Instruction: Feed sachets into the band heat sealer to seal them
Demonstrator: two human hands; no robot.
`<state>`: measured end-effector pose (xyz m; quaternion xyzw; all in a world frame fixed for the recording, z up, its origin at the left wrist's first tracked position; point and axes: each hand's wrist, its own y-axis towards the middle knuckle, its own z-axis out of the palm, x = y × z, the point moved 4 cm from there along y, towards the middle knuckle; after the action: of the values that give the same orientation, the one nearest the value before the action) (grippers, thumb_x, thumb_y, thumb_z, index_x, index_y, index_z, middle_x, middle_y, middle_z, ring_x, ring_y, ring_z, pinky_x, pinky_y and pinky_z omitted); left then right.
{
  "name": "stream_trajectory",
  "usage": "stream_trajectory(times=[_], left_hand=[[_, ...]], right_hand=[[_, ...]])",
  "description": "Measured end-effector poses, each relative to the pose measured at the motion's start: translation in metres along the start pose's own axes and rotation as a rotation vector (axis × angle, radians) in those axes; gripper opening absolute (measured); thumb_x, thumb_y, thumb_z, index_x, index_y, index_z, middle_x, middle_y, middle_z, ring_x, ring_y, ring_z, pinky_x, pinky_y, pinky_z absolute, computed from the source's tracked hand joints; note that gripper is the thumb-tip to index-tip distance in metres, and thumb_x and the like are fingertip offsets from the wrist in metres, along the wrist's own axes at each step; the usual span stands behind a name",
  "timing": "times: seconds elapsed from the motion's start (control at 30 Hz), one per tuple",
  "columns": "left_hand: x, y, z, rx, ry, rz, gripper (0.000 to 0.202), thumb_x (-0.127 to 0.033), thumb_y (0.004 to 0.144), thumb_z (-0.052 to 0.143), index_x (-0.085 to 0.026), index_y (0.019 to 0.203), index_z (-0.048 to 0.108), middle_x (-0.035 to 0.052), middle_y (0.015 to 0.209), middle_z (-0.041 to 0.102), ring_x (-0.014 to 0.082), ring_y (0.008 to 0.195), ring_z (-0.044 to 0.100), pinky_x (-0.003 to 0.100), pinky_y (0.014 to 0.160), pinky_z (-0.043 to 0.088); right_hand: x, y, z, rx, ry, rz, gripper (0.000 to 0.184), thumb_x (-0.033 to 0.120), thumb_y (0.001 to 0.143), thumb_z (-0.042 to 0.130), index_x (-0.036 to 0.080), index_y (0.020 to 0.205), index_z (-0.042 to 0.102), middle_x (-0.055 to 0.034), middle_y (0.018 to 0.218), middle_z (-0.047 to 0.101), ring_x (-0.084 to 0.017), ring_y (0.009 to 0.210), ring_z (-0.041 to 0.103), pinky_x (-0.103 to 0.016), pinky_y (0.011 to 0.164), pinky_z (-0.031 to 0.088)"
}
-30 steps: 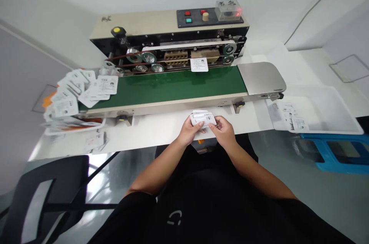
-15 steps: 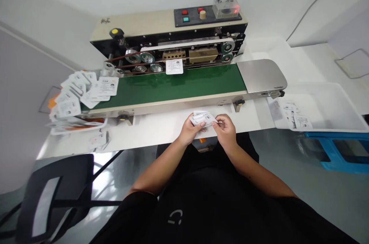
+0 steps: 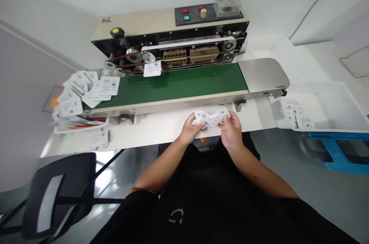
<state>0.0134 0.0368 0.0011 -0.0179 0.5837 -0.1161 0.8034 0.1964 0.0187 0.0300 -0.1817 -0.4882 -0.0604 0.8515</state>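
Note:
My left hand [image 3: 190, 130] is closed on a small stack of white printed sachets [image 3: 200, 117], thumb on top. My right hand [image 3: 231, 130] pinches one flat white sachet [image 3: 219, 116] by its right end; its left end overlaps the stack. Both hands are over the table's front edge, in front of the band sealing machine [image 3: 138, 25]. Another sachet [image 3: 152, 68] hangs from the sealer's rollers over the green conveyor belt [image 3: 184, 82].
Sealed-looking sachets [image 3: 106, 85] heap at the belt's left end, over a white tray [image 3: 80, 128]. More lie in a white bin [image 3: 331, 102] at the right. A black chair [image 3: 62, 194] stands at lower left, a blue stool [image 3: 337, 151] at lower right.
My right hand has drawn one sachet rightward, partly off the stack in my left hand. The sachet in the sealer has travelled left along the rollers.

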Motion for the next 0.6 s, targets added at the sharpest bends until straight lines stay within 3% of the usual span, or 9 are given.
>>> stream_trajectory(times=[0.2, 0.4, 0.6], left_hand=[[-0.002, -0.001, 0.0, -0.01, 0.014, -0.016, 0.062, -0.049, 0.077, 0.095, -0.015, 0.123, 0.069, 0.0075, 0.106, 0.076, 0.0135, 0.072, 0.069, 0.026, 0.062, 0.062], [-0.002, -0.001, 0.001, -0.025, 0.012, -0.021, 0.062, -0.05, 0.076, 0.096, -0.016, 0.121, 0.069, 0.0066, 0.103, 0.075, 0.014, 0.074, 0.068, 0.026, 0.061, 0.061], [0.003, 0.0, -0.001, -0.005, -0.007, -0.032, 0.062, -0.049, 0.077, 0.095, -0.015, 0.123, 0.069, 0.0081, 0.104, 0.075, 0.0156, 0.078, 0.069, 0.026, 0.062, 0.062]], right_hand=[[0.01, 0.001, -0.002, -0.03, 0.107, 0.149, 0.047, 0.06, 0.087, 0.083, 0.029, 0.112, 0.057, -0.0015, 0.108, 0.075, -0.018, 0.088, 0.074, -0.026, 0.059, 0.059], [0.018, -0.003, -0.005, -0.002, 0.07, 0.11, 0.054, 0.028, 0.072, 0.098, 0.028, 0.116, 0.066, 0.0011, 0.114, 0.075, -0.014, 0.1, 0.074, -0.023, 0.077, 0.063], [0.041, -0.005, -0.009, 0.095, -0.092, 0.018, 0.037, 0.037, 0.08, 0.093, 0.021, 0.106, 0.073, -0.0017, 0.088, 0.074, -0.011, 0.066, 0.065, -0.021, 0.051, 0.046]])
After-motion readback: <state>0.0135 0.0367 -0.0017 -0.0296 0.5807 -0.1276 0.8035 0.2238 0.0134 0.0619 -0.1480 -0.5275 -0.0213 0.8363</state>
